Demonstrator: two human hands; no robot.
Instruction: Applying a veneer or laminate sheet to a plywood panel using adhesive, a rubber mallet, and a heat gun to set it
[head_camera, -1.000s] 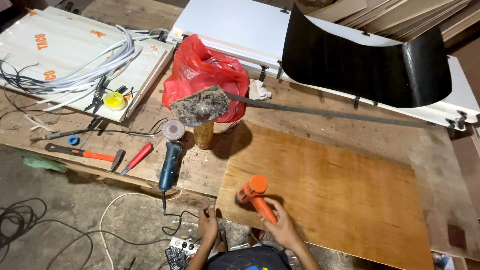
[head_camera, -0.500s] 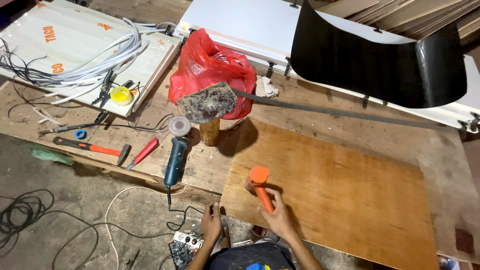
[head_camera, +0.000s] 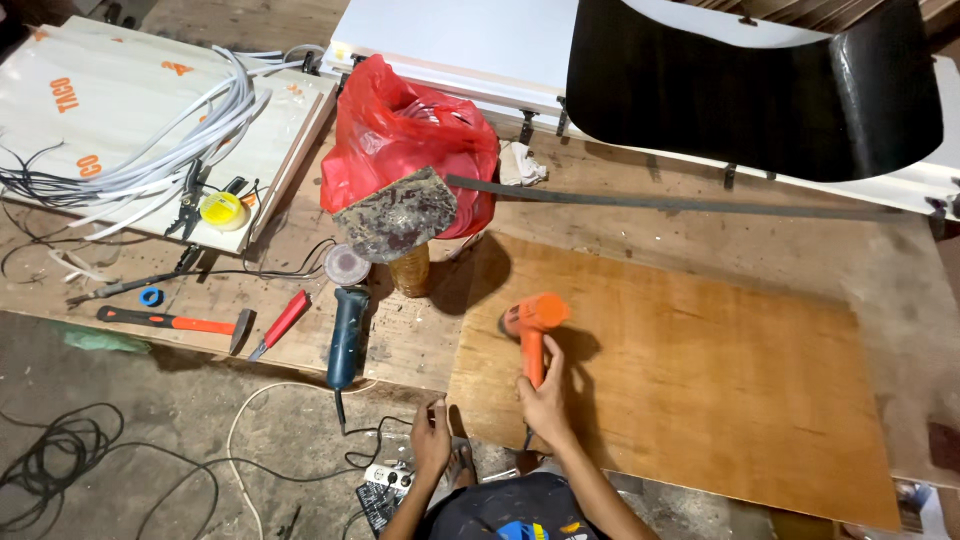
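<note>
My right hand (head_camera: 545, 400) grips the handle of an orange heat gun (head_camera: 532, 325) held over the left part of a brown plywood sheet (head_camera: 700, 380). The gun's round head points left. My left hand (head_camera: 431, 437) rests by the sheet's near-left corner, fingers loose and holding nothing. A white power strip (head_camera: 390, 477) lies on the floor just below my left hand.
A blue angle grinder (head_camera: 348, 330), a red-handled knife (head_camera: 283, 321) and an orange-handled hammer (head_camera: 175, 323) lie left of the sheet. A red plastic bag (head_camera: 405, 135) and a dirty trowel (head_camera: 395, 213) stand behind. White cables (head_camera: 150, 150) lie on a board. A curved black panel (head_camera: 760, 85) sits at the back.
My right hand has turned the heat gun more upright and shifted it slightly forward over the sheet. My left hand stays near the sheet's corner.
</note>
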